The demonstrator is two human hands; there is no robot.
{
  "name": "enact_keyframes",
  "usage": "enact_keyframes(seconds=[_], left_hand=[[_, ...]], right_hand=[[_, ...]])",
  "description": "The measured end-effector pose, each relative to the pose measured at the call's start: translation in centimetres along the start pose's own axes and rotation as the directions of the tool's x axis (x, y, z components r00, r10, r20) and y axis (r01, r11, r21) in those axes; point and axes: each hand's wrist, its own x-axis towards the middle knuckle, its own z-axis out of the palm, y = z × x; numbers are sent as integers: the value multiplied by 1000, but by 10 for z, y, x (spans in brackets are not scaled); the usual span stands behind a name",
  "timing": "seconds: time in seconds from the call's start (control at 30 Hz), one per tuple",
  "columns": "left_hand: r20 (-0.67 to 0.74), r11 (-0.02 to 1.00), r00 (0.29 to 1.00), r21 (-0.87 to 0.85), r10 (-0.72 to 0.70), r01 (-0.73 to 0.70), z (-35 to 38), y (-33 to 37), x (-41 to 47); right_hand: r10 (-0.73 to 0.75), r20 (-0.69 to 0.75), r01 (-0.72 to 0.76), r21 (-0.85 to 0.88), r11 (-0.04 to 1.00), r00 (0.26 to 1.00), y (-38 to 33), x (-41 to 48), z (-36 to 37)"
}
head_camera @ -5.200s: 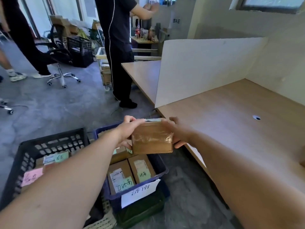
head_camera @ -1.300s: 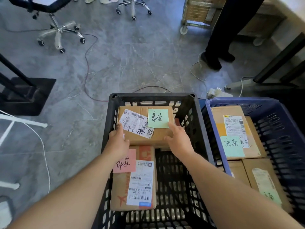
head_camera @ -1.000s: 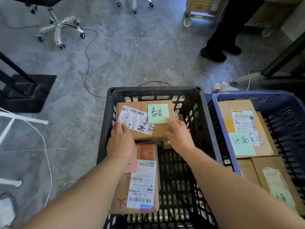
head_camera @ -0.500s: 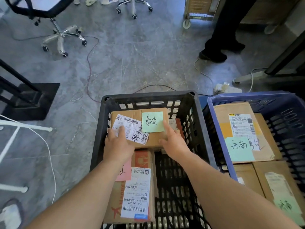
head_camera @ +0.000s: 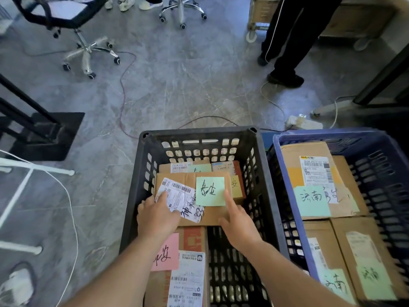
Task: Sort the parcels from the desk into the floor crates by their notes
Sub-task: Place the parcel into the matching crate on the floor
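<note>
Inside black crate (head_camera: pixel 199 132) | green-noted parcel (head_camera: pixel 212 214) laid atop others | left hand (head_camera: pixel 157 218), right hand (head_camera: pixel 239 227) flat on it, not gripping | desk unseen, remainder unknown

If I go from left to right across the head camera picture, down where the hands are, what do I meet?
White metal tube frame on the floor → left hand → right hand → blue plastic crate.

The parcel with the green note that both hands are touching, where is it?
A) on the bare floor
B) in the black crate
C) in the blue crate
B: the left hand and right hand rest on the parcel inside the black crate; the blue crate stands beside it.
</note>
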Motion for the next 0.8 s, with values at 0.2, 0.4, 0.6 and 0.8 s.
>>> enact_keyframes(seconds=[0.2, 0.4, 0.6, 0.8], left_hand=[[7, 998, 1000, -62, -6, 7, 2, -8, -21], [45, 995, 999, -97, 4, 0, -3, -6, -24], [90, 997, 996, -78, 13, -6, -3, -8, -23], [112, 999, 994, -52, -12, 18, -4, -13, -23]], right_hand=[[-19, -37, 20, 29, 999, 999, 5, -18, 17], [-11, -37, 11, 4, 1000, 999, 4, -24, 10], [-10, -37, 9, -14, 1000, 999, 4, -23, 5], [-6, 0, 6, -33, 999, 1000, -4, -14, 6]])
